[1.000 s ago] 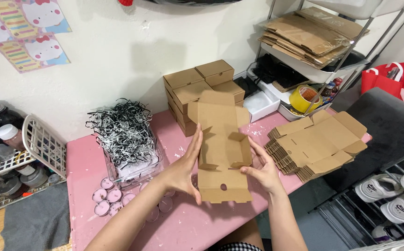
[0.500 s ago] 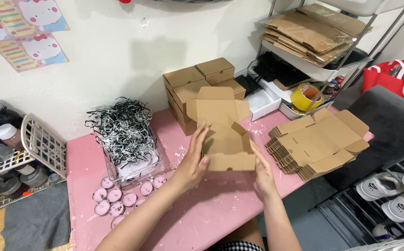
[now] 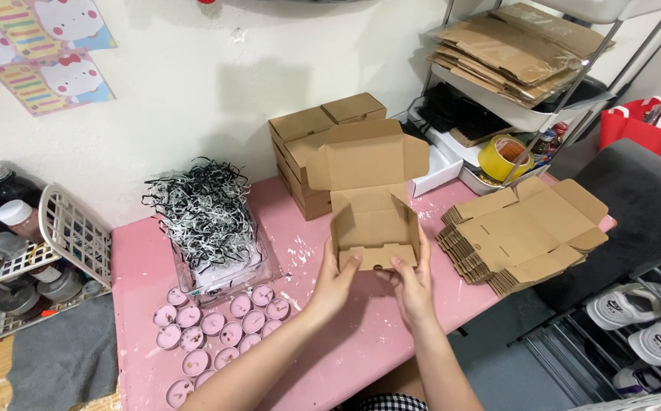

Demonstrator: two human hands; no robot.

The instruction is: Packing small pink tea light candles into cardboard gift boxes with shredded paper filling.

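A brown cardboard mailer box (image 3: 372, 202) stands half folded on the pink table (image 3: 361, 342), its lid flap upright and its side walls raised. My left hand (image 3: 336, 281) grips the box's front left corner, thumb pressed on the front flap. My right hand (image 3: 412, 285) holds the front right side, fingers on the same flap. Both hands fold the front wall inward.
A stack of flat box blanks (image 3: 524, 232) lies to the right. Folded boxes (image 3: 311, 148) are piled behind. A clear tub of black and white shredded paper (image 3: 208, 221) sits left, with several pink tealight candles (image 3: 220, 327) in front. A white basket (image 3: 71, 236) and a wire shelf (image 3: 513, 68) flank the table.
The flat blank I held upright has been lowered to the table and its side walls and front flap folded up. Both hands have moved down to the front edge.
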